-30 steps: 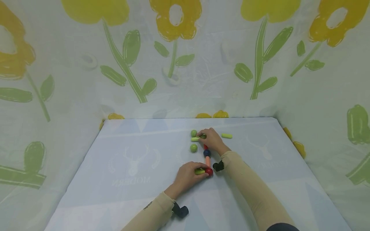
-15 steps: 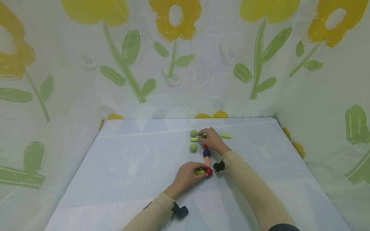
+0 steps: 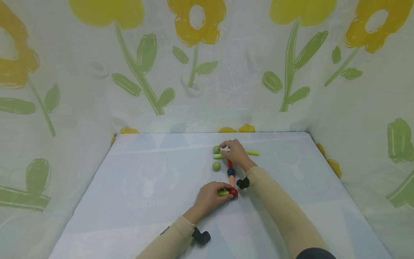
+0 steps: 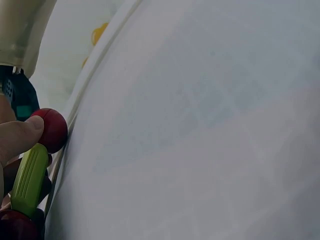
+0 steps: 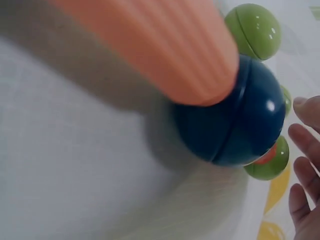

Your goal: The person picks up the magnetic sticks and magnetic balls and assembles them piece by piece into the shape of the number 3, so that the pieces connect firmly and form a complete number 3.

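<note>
My left hand point(image 3: 209, 196) pinches a red ball point(image 3: 233, 193) at the near end of a chain of toy pieces; its thumb presses the ball in the left wrist view. A ribbed green rod point(image 4: 30, 180) runs from that ball along the fingers to another dark red ball point(image 4: 17, 225). From the held ball, an orange rod point(image 3: 232, 181), a dark blue ball point(image 3: 231, 172) and a red rod point(image 3: 230, 164) lead away. My right hand point(image 3: 237, 154) hovers at the far end, fingers spread and holding nothing. Beyond the blue ball, a green ball point(image 5: 268, 162) shows beside those fingers.
Two loose green balls, one far point(image 3: 216, 149) and one nearer point(image 3: 216, 166), lie left of the right hand. A light green rod point(image 3: 218, 156) lies between them, another green rod point(image 3: 253, 152) to the right. The white table point(image 3: 106, 187) meets a flowered curtain point(image 3: 226, 90).
My right hand has let go of the green ball at the far end, its fingers spreading and shifting slightly away. The left hand has kept its place on the red ball.
</note>
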Demonstrator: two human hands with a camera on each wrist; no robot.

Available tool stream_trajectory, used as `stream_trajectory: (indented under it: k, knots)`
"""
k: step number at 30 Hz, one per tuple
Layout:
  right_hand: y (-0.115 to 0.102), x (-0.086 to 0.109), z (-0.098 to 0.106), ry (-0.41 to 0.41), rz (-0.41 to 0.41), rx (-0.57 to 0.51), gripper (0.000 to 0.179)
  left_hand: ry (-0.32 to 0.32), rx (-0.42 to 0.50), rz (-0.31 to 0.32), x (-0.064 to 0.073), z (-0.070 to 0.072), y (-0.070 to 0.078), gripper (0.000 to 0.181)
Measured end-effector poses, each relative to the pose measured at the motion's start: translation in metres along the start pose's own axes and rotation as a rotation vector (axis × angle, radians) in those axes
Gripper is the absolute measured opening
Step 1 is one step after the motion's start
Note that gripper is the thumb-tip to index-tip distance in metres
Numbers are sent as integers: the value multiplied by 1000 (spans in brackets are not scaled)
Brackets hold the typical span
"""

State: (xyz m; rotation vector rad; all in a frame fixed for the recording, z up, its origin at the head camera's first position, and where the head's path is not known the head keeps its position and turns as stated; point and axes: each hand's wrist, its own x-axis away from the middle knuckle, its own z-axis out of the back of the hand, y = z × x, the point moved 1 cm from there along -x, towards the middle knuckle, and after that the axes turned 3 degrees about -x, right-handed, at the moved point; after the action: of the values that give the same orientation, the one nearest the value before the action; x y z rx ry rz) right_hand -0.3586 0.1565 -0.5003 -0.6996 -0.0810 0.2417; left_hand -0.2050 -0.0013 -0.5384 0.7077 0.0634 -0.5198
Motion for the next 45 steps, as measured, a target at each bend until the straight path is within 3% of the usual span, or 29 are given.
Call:
stream_trajectory:
  k: [5, 14, 24, 31, 36, 41, 45]
  knots:
    - [-5, -5, 0, -2, -28, 19, 32, 2, 10, -2, 0, 1, -1, 25]
    - [-16, -13, 0, -40, 1, 68, 36, 9, -2, 0, 1, 0, 0, 26]
    - [-18, -16, -5, -81, 2, 119, 27, 18, -11, -16, 2, 1, 0, 26]
    - [-22, -18, -7, -82, -10, 161, 30, 26, -9, -30, 2, 2, -1, 25]
    - [-25, -17, -8, -87, -28, 116, 31, 24, 8, -24, 2, 2, -2, 25]
    - [-28, -19, -13, -132, -23, 23, 30, 21, 22, -24, 1, 2, -3, 25]
    - [-31, -20, -15, -168, -23, 12, 29, 21, 17, -23, 1, 2, -3, 26]
